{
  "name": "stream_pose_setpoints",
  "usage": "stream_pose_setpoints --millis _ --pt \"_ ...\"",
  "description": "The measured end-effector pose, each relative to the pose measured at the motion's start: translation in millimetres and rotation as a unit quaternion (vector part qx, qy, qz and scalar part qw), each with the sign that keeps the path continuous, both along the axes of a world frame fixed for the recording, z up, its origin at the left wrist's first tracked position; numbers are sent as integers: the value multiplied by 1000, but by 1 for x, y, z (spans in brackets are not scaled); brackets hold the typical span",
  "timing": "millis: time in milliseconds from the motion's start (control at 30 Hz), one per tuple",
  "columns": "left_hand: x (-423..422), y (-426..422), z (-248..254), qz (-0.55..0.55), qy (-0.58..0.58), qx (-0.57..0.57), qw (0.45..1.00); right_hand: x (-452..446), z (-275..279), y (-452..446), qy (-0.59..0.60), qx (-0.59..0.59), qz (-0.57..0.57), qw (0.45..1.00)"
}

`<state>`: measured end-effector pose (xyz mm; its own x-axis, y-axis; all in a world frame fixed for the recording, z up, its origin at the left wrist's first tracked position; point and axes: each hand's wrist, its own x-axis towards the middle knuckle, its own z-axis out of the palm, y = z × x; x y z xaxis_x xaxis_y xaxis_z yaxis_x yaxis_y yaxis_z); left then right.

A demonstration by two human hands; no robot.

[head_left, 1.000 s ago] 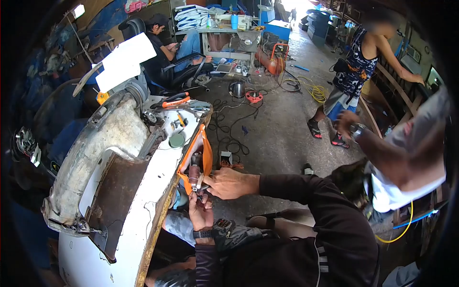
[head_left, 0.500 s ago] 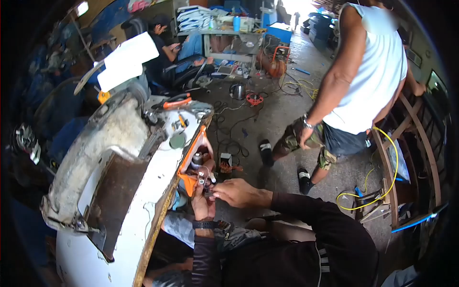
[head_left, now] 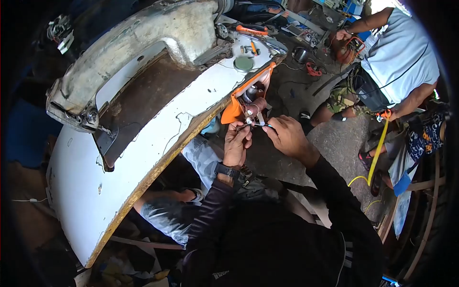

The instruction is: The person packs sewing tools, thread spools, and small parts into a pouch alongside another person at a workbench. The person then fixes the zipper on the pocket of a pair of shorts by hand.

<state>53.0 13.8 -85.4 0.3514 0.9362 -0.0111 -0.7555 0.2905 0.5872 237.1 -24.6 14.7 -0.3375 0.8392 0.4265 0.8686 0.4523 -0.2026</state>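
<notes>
An orange pouch (head_left: 233, 111) hangs at the edge of the white table (head_left: 158, 138), with thread spools (head_left: 256, 106) and a dark round item inside its opening. Just below the spools, my left hand (head_left: 235, 146) has its fingers pinched on a small part too small to name. My right hand (head_left: 290, 137) is closed around a thin tool (head_left: 268, 126) with a light blue bit near the fingertips, its tip pointing at the left fingers. Both hands are nearly touching.
An old sewing machine (head_left: 138, 40) spans the table's far side over a dark cutout. Orange-handled snips (head_left: 252, 30) and a green round lid (head_left: 243, 64) lie at the corner. At right, a co-worker (head_left: 401, 52) bends with a yellow hose (head_left: 377, 153); another person stands behind.
The view has swung so the table and hands sit further right and higher. The co-worker in the light shirt now bends over, holding the yellow hose. My hands remain together by the pouch.
</notes>
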Motion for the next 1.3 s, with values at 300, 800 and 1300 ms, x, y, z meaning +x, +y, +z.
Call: stream_pose_setpoints --millis 300,800,1300 --pt "-1 -4 14 -8 -26 -22 999 -11 2 12 -75 30 19 997" --pt "1 -4 3 27 18 0 999 -15 -11 22 -174 19 51 983" --pt "3 -11 9 55 27 -52 997 -10 -12 36 -272 -28 87 958"
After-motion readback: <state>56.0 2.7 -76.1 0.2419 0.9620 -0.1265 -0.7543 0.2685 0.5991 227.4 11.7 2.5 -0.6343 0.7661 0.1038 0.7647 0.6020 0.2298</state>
